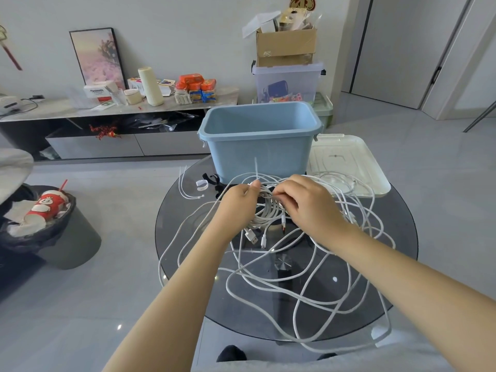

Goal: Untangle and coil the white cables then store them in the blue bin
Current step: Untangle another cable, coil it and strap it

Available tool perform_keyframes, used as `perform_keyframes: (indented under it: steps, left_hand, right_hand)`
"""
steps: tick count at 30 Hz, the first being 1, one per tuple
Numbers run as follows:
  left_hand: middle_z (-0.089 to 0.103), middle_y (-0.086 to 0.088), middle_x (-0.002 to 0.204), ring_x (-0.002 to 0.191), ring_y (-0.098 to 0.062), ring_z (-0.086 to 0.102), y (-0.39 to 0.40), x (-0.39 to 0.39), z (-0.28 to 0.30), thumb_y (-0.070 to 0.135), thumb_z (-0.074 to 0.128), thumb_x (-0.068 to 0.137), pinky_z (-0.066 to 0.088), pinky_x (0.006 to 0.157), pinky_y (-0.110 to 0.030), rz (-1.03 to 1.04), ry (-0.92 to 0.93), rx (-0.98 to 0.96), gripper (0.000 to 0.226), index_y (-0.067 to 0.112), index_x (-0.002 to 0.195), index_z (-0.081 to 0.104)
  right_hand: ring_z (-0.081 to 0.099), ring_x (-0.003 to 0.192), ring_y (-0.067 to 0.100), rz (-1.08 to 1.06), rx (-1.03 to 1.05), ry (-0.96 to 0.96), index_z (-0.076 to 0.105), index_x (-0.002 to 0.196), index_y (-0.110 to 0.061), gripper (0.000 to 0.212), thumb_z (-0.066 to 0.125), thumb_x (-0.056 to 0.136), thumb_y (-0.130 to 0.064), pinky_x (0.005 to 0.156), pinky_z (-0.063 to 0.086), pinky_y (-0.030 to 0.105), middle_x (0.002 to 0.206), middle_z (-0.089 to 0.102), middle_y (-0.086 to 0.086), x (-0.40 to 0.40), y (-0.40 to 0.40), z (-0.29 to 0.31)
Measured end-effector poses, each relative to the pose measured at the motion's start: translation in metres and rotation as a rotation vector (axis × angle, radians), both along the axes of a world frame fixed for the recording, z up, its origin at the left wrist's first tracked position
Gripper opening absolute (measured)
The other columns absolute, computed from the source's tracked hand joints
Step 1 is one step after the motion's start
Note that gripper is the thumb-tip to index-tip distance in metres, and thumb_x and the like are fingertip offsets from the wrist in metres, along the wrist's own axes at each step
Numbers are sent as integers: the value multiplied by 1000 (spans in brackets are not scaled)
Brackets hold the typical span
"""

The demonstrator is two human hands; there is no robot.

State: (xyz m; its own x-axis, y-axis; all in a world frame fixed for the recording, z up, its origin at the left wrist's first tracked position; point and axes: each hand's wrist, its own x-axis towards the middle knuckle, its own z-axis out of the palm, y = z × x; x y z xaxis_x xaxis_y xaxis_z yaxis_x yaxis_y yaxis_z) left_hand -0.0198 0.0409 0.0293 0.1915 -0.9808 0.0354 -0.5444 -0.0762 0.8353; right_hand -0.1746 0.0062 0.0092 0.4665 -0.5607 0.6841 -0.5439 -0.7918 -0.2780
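Both hands hold a coiled bundle of white cable above the middle of the round glass worktop. Left hand has its grip closed on the coil's left side, thumb and fingers pinching the strands near the top. Right hand has its grip curled on the coil's right side, fingertips pinching a strand at the top of the loops. Two plugs, a USB plug and a smaller plug, hang from the bundle below the hands.

Loose cables sprawl in tangled loops over the worktop, some hanging past its near edge. Blue bin stands open at the far edge of the worktop, just behind the hands. Its white lid lies flat to the right of it, with more cable across its near side. White ties and a small white band lie on the worktop to the left of the bin.

On the floor at left stands a dark trash can holding a red paper cup. A low cabinet along the wall carries a white box with blue lettering too small to read for certain, and orange packs whose print is illegible.
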Motion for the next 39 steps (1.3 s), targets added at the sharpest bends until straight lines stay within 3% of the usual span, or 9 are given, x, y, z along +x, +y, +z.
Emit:
perform_keyframes:
  steps: [4,6,10,18,24,27,31,35,39]
  left_hand:
    - [55,-15,72,71,-35,45,3,-7,2,36,38,100,34,64,-29,18,76,-48,33,11,85,54]
    - [58,-3,79,78,-25,51,5,-11,3,36,38,100,35,69,-29,43,63,-61,26,16,101,53]
    - [56,5,70,63,-11,50,10,-16,6,33,38,99,39,62,-30,-8,-31,-97,16,23,101,50]
    - [52,11,69,66,-8,49,14,-7,9,38,40,99,39,64,-27,-196,-146,-44,18,29,91,53]
    - [58,16,71,66,3,52,17,-2,10,48,47,93,39,61,-9,-243,-103,-98,17,37,84,57]
    - [67,10,84,78,-9,62,16,-3,7,44,53,92,46,71,-19,-238,-140,-123,16,31,96,62]
    - [59,9,68,59,-9,52,18,-3,5,41,50,95,41,59,-19,-221,-137,-151,15,31,89,60]
    - [57,12,68,61,-2,47,19,-1,5,38,50,95,39,62,-17,-223,-65,-164,17,30,86,62]
    - [56,8,69,65,-7,48,18,0,2,34,50,97,41,67,-22,-250,-1,-160,19,25,89,66]
  right_hand:
    - [52,67,0,-18,258,-254,72,85,-14,9,73,79,-8,68,40,7,79,64,-2,1,3,5]
    - [54,66,-1,-32,448,-409,70,81,-22,15,73,79,-7,66,41,7,77,65,-6,3,5,11]
    - [55,68,3,13,670,-555,66,87,-24,22,70,80,-3,68,47,14,74,61,-6,5,9,19]
    - [63,63,-1,65,845,-690,69,85,-17,11,70,81,-7,57,45,9,71,69,-5,5,15,31]
    - [60,55,1,76,943,-782,73,85,-12,8,73,78,-7,51,43,9,64,69,-6,5,16,36]
    - [62,55,0,101,960,-793,73,91,-7,13,72,78,-5,51,43,7,64,70,-8,6,17,35]
    - [59,57,0,78,915,-792,70,90,-15,10,69,82,-8,52,43,11,67,67,-8,5,16,34]
    - [55,70,11,-127,899,-883,48,88,-20,14,62,90,-22,68,44,23,79,56,0,5,4,32]
    - [66,81,18,231,1173,-956,60,95,-13,27,35,102,-20,80,49,31,74,65,4,2,4,41]
